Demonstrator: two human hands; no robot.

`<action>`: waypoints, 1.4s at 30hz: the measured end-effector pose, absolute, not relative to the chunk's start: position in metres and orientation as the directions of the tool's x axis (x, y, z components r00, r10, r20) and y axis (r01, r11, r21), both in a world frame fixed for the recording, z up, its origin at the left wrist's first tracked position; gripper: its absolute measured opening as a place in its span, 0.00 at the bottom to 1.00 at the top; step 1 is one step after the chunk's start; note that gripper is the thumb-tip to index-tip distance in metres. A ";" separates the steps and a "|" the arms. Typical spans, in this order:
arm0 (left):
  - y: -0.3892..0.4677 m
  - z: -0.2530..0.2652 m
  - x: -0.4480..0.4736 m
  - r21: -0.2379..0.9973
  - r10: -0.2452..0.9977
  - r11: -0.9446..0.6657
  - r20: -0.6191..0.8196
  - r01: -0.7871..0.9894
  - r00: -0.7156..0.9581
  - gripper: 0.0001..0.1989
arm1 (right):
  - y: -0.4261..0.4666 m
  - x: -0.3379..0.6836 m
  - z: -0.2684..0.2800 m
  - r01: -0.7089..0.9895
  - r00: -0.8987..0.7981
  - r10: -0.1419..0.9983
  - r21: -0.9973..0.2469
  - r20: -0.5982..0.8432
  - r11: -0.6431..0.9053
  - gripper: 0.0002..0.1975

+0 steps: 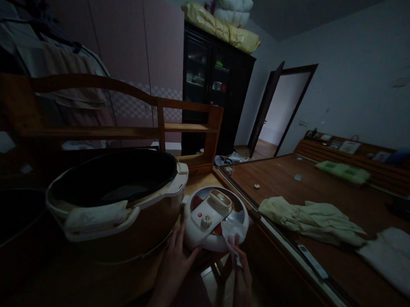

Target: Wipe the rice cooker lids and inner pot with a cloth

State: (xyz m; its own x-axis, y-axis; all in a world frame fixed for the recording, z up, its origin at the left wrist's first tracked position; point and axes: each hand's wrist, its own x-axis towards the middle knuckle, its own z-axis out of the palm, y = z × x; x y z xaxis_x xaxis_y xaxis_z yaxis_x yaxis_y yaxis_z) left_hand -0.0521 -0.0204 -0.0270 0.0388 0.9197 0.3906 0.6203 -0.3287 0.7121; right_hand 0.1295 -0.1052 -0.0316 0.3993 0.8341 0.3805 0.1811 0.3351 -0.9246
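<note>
A white pressure cooker lid (193, 216) with a handle, a pink button and a round valve knob rests near the desk corner. My left hand (177, 256) lies against its near left edge, thumb and fingers apart. In my right hand (238, 254) a white tissue (234, 229) is pinched, its upper part touching the lid's right side. Left of the lid stands the large cooker body (127, 231), uncovered, with a dark inner pot (123, 163) in it and side handles.
A second dark pot (8, 217) is at the far left. A wooden shelf (189, 128) rises behind. To the right, a brown bed surface (251, 173) holds a pale green cloth (307, 219), a white cloth (391, 254) and a thin white device (312, 261).
</note>
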 end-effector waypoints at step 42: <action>-0.023 -0.022 -0.055 0.737 0.919 -0.350 0.391 0.578 0.059 0.39 | -0.100 0.173 -0.021 0.670 -0.454 0.654 -0.251 0.606 0.698 0.24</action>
State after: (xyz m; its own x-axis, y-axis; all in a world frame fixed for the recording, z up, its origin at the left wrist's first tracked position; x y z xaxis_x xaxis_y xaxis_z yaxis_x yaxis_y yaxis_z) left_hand -0.0548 -0.0231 -0.0218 0.0586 0.9187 0.3905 0.5779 -0.3502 0.7371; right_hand 0.1731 -0.1000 -0.0207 -0.4537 0.6536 0.6058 0.6704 0.6982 -0.2512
